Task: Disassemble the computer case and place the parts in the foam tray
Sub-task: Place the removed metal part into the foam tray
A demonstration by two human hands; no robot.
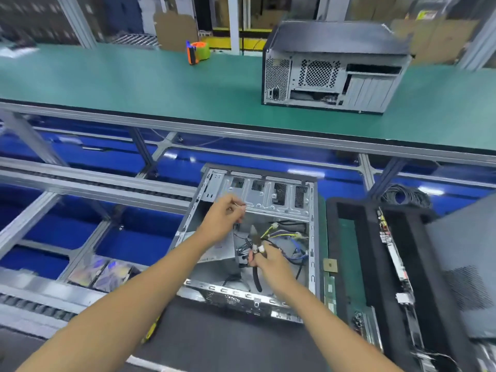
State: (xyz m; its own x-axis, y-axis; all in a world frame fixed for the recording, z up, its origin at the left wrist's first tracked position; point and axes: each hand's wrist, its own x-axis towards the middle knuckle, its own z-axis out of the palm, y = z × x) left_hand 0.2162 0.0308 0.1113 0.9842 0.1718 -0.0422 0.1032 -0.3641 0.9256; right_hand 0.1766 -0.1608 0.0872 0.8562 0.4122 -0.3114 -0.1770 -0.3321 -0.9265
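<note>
Left hand (pixel 224 220), fingers curled, pinches a small pale item too blurred to identify, at ten o'clock inside the open computer case (pixel 257 237). Right hand (pixel 271 260), at six o'clock, grips cutters (pixel 255 253) among the cable bundle (pixel 284 236). Case lies on its side, centre frame; foam tray (pixel 357 237) sits at three o'clock. Judgement: cables pliable, connectors fragile; sheet-metal edges sharp, so hold by plugs.

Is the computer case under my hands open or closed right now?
Open. The computer case lies with its side panel off, so its cables and bare metal interior show.
</note>
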